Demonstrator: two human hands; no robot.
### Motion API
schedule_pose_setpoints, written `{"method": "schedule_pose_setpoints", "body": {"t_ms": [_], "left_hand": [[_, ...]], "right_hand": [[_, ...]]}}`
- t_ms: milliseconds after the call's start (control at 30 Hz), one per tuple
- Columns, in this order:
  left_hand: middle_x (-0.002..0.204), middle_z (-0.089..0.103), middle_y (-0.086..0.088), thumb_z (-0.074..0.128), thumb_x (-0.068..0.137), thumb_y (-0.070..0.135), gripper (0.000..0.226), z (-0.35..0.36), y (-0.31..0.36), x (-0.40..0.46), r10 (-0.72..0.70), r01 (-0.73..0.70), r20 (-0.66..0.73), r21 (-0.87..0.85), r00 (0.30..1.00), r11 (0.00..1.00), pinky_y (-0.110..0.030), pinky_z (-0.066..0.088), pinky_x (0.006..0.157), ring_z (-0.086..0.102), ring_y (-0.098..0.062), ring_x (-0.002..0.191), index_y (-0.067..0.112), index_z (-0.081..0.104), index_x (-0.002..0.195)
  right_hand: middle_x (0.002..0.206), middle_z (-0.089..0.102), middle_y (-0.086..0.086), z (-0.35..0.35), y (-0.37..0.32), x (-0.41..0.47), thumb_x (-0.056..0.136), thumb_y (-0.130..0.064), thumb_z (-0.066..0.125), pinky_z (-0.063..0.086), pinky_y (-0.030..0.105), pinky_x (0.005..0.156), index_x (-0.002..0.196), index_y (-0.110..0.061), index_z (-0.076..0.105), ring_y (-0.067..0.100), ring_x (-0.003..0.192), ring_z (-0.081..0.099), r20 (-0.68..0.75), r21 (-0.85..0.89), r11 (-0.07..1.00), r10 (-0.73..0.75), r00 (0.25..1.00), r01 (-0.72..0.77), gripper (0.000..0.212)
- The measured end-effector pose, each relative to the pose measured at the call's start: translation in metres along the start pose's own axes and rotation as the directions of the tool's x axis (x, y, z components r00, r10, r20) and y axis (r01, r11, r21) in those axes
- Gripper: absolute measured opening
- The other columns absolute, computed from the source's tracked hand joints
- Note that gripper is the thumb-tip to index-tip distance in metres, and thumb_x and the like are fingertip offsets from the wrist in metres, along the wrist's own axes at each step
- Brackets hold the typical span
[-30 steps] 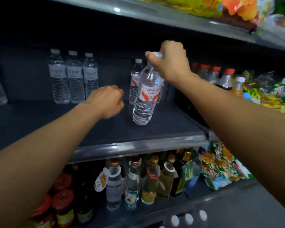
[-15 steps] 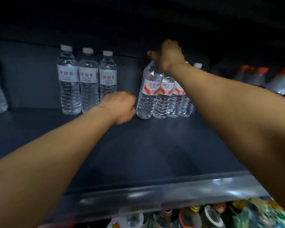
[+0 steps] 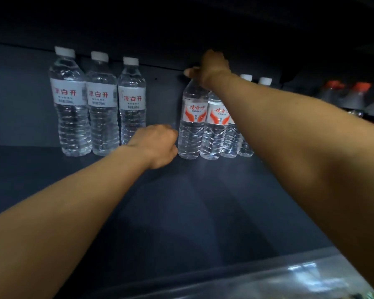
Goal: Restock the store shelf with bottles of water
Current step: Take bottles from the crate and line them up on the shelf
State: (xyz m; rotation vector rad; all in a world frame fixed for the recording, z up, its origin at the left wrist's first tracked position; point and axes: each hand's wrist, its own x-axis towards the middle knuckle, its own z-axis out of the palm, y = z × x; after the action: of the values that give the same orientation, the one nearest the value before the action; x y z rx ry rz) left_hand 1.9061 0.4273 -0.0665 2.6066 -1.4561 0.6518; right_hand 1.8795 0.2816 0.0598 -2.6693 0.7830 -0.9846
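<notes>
Right hand (image 3: 212, 69) is up at the back of the shelf (image 3: 192, 212), fingers curled over the cap and neck of the leftmost red-label bottle (image 3: 192, 119). The cap itself is hidden under the hand. Bottle stands upright, its base looks down on the shelf, touching the next red-label bottle (image 3: 215, 126) to its right. That row runs on rightward behind the forearm; two more white caps (image 3: 255, 79) show past the arm.

Left hand (image 3: 158, 145) is a loose fist low on the shelf, holding nothing, knuckles just beside the base of the gripped bottle. Can't tell whether it touches.

Handling, my read: full bottle, so moderately heavy and bottom-stable once seated. Thin clear plastic with a ribbed lower body will dent if squeezed at the waist. The neck and cap are the stiff part, so the top grip is a good hold for setting down in a tight row. The label band is smooth film, probably slippery. For carrying, wrap the upper body above the ribs.

Risk: the row is packed shoulder to shoulder, so a sideways nudge on release could domino it.

Further left, well apart, three white-label bottles (image 3: 102, 104) stand against the back wall. Front of the shelf is bare dark surface to the metal edge rail (image 3: 268, 279). Orange-capped bottles (image 3: 354, 93) at far right, blurred.
</notes>
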Motion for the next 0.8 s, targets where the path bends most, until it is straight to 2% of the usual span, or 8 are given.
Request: {"method": "schedule_pose_setpoints", "body": {"t_ms": [100,267,367,433,500,567,667,800], "left_hand": [[0.126,0.053,-0.009,0.043,0.095,0.031,0.03,0.002,0.003,0.001,0.019,-0.019,0.002,0.004,1.0,1.0,-0.039,0.045,0.086,0.053,-0.032,0.114,0.013,0.055,0.116],[0.124,0.054,-0.01,0.044,0.094,0.029,0.027,-0.002,0.001,-0.005,0.006,-0.006,0.008,0.0,1.0,1.0,-0.038,0.045,0.084,0.054,-0.032,0.112,0.011,0.056,0.111],[0.125,0.053,-0.009,0.045,0.094,0.03,0.03,-0.007,0.003,-0.011,-0.008,0.008,0.027,0.012,1.0,1.0,-0.038,0.045,0.085,0.054,-0.033,0.112,0.01,0.056,0.116],[0.125,0.053,-0.01,0.045,0.094,0.029,0.03,-0.011,0.006,-0.015,0.003,-0.004,0.024,0.025,1.0,1.0,-0.037,0.044,0.084,0.054,-0.033,0.112,0.01,0.056,0.114],[0.125,0.053,-0.01,0.044,0.094,0.028,0.03,-0.014,0.01,-0.018,0.011,-0.011,0.023,0.024,1.0,1.0,-0.037,0.045,0.085,0.054,-0.033,0.113,0.01,0.056,0.114],[0.124,0.053,-0.01,0.044,0.094,0.029,0.03,-0.016,0.012,-0.019,0.015,-0.015,0.032,0.02,0.999,1.0,-0.039,0.045,0.085,0.053,-0.034,0.114,0.009,0.055,0.114],[0.122,0.053,-0.01,0.043,0.094,0.03,0.032,-0.015,0.018,-0.019,0.023,-0.024,0.052,0.021,0.998,0.999,-0.042,0.047,0.086,0.054,-0.034,0.113,0.01,0.054,0.115],[0.121,0.053,-0.01,0.042,0.094,0.03,0.032,-0.01,0.023,-0.018,0.037,-0.039,0.056,0.023,0.998,0.999,-0.041,0.046,0.085,0.054,-0.033,0.112,0.01,0.054,0.116]], "right_hand": [[0.135,0.053,0.012,0.003,-0.001,0.001,0.09,-0.038,0.064,0.043,0.03,0.093,0.131,-0.007,0.052,0.028,0.123,0.052,-0.016,-0.011,1.0,-0.007,1.0,0.006,0.052],[0.132,0.054,0.012,0.007,0.008,-0.014,0.09,-0.038,0.064,0.043,0.03,0.089,0.129,-0.005,0.05,0.028,0.12,0.053,-0.029,-0.003,1.0,-0.021,0.999,0.021,0.053],[0.13,0.055,0.016,0.005,0.019,-0.036,0.088,-0.04,0.067,0.044,0.036,0.091,0.131,-0.003,0.042,0.033,0.12,0.053,-0.082,0.003,0.999,-0.032,0.996,0.032,0.062],[0.122,0.058,0.016,0.003,0.029,-0.055,0.087,-0.04,0.067,0.046,0.038,0.088,0.125,-0.003,0.045,0.036,0.115,0.056,-0.096,0.004,1.0,-0.03,0.995,0.031,0.057],[0.107,0.06,0.014,0.005,0.044,-0.077,0.089,-0.041,0.065,0.046,0.036,0.079,0.103,-0.005,0.053,0.035,0.105,0.059,-0.034,-0.04,0.999,0.001,0.999,-0.002,0.041],[0.098,0.059,0.011,0.012,0.06,-0.097,0.09,-0.044,0.061,0.043,0.032,0.073,0.084,-0.008,0.051,0.031,0.096,0.06,0.121,-0.095,0.993,0.082,0.989,-0.07,0.038],[0.114,0.061,0.013,0.032,0.079,-0.114,0.09,-0.052,0.059,0.041,0.031,0.076,0.103,-0.007,0.058,0.03,0.102,0.059,0.328,-0.159,0.976,0.195,0.924,-0.15,0.047],[0.124,0.058,0.013,0.056,0.082,-0.114,0.09,-0.06,0.052,0.041,0.033,0.08,0.118,-0.006,0.057,0.032,0.114,0.057,0.364,-0.193,0.965,0.241,0.9,-0.18,0.061]]}}
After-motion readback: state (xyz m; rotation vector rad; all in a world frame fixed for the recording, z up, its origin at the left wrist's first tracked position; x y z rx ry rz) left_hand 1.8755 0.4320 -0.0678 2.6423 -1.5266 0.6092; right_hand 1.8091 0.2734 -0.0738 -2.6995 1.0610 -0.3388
